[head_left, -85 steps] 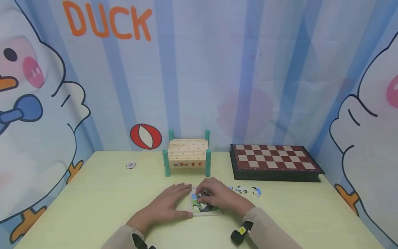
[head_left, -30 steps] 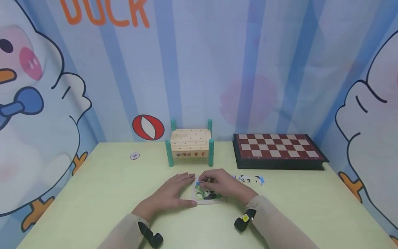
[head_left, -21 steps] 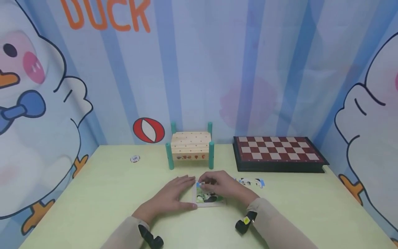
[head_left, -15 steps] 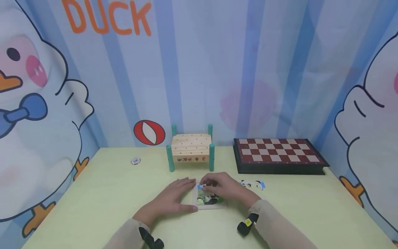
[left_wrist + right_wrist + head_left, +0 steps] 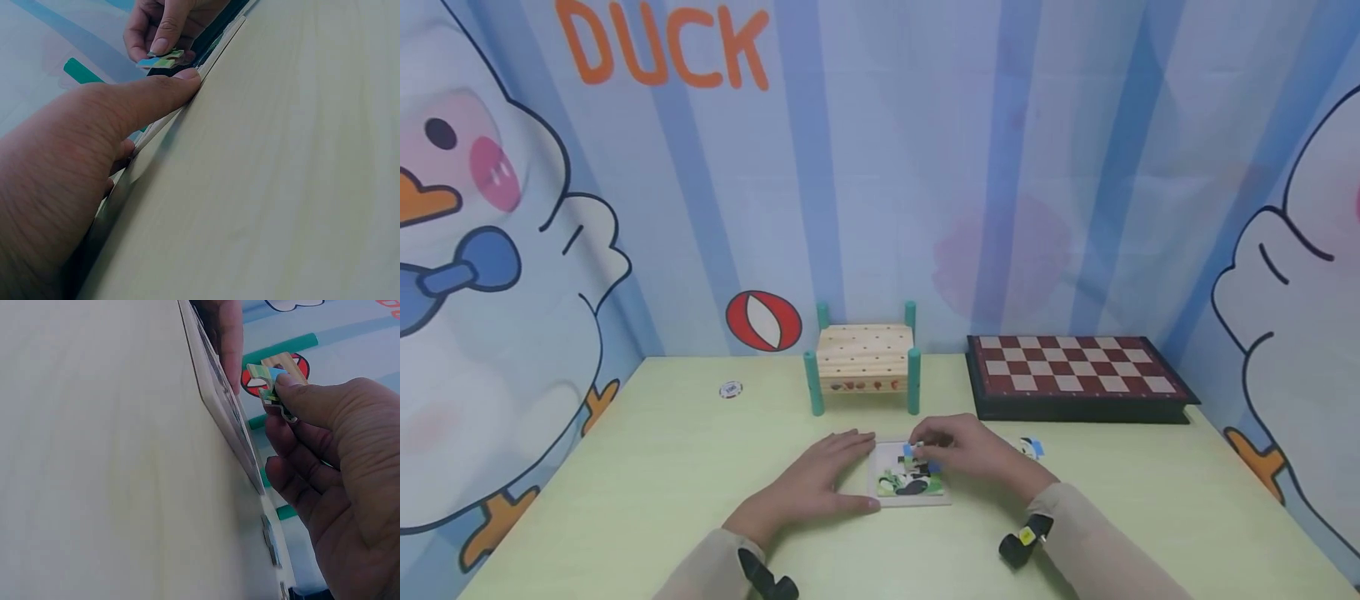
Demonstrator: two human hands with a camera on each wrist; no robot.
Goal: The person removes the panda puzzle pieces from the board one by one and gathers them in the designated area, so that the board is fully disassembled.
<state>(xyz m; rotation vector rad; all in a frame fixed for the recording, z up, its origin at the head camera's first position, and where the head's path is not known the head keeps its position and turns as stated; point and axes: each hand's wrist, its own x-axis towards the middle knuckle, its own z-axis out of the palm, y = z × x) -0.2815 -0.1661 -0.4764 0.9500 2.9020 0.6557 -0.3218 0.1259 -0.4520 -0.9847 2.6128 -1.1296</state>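
"Sliding right, look: the right hand (image 5: 958, 446) has come across the tray (image 5: 917, 502), pinching a puzzle piece (image 5: 909, 451) between thumb and fingers!"

"Just one piece?"

"Can't tell; it could be two overlapping. Either way, it's held up off the tray, above the far side."

"And the left hand (image 5: 816, 479)?"

"Spread, thumb stretched away from the fingers, the thumb touching the tray's near left corner. I'd call that steadying."

"Oh, the far left corner shows now! There was blue there a moment ago, and it's bare."

"So the picture is only part-filled, I'd judge. Green-and-black pieces (image 5: 912, 485) lie along the near side, but that far left is a gap."

"Whether that blue is what's in the fingers, I can't say."

"Meanwhile a loose piece (image 5: 1032, 448) lies on the table (image 5: 625, 483), just beyond the right wrist, outside the tray. Plenty unplaced, it seems."
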